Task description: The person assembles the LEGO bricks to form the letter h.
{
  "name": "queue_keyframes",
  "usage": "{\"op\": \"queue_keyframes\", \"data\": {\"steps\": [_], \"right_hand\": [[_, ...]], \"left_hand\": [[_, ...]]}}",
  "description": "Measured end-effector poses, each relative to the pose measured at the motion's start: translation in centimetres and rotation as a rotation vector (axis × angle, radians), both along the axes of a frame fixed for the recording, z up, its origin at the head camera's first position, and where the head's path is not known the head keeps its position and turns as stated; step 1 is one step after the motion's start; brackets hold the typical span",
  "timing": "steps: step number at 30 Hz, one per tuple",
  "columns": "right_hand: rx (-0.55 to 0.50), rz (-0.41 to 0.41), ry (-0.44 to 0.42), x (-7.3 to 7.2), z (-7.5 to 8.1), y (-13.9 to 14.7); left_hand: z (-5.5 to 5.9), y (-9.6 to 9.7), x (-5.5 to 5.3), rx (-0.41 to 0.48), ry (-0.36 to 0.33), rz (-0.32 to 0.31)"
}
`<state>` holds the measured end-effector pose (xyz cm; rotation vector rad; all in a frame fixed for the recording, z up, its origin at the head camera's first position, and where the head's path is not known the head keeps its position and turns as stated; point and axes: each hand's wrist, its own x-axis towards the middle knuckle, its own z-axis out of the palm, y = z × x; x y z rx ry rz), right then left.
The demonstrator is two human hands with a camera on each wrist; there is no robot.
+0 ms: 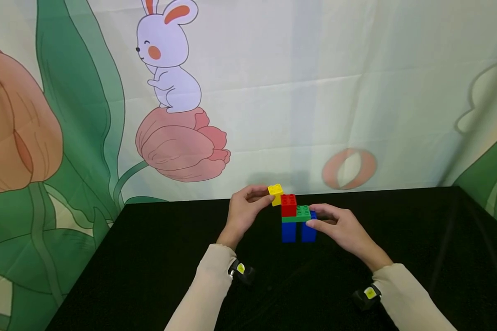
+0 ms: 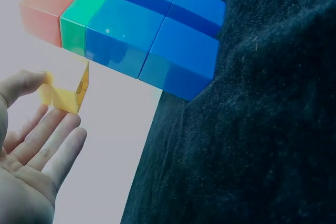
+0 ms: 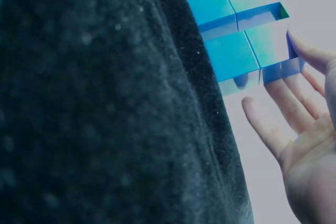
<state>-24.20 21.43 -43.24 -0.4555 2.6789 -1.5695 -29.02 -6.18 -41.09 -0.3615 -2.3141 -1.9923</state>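
My left hand [image 1: 243, 210] pinches a small yellow toy brick [image 1: 275, 193] between thumb and fingers. The yellow brick is held slightly tilted, just left of a red brick [image 1: 288, 205]; the left wrist view shows a gap between it and the stack. That red brick sits on the left part of a green brick [image 1: 303, 212], which bridges two upright blue columns [image 2: 131, 35] of stacked bricks. On the structure's right side my right hand [image 1: 343, 228] grips the upper blue brick [image 3: 270, 43], thumb in front and fingers behind.
The structure stands on a black cloth-covered table [image 1: 149, 257]. Behind the table hangs a pale curtain [image 1: 273, 92] printed with a rabbit and tulips. A black wrist device [image 1: 242, 272] is on the left wrist, another [image 1: 366, 296] on the right.
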Motion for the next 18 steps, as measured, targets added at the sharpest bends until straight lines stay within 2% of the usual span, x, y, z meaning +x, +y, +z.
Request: {"op": "queue_keyframes", "data": {"steps": [7, 18], "right_hand": [[-0.009, 0.004, 0.008, -0.01, 0.04, -0.02], [-0.012, -0.009, -0.001, -0.12, -0.15, 0.10]], "left_hand": [[-0.18, -0.05, 0.06, 0.001, 0.010, 0.006], [0.50, -0.72, 0.53, 0.003, 0.045, 0.032]]}}
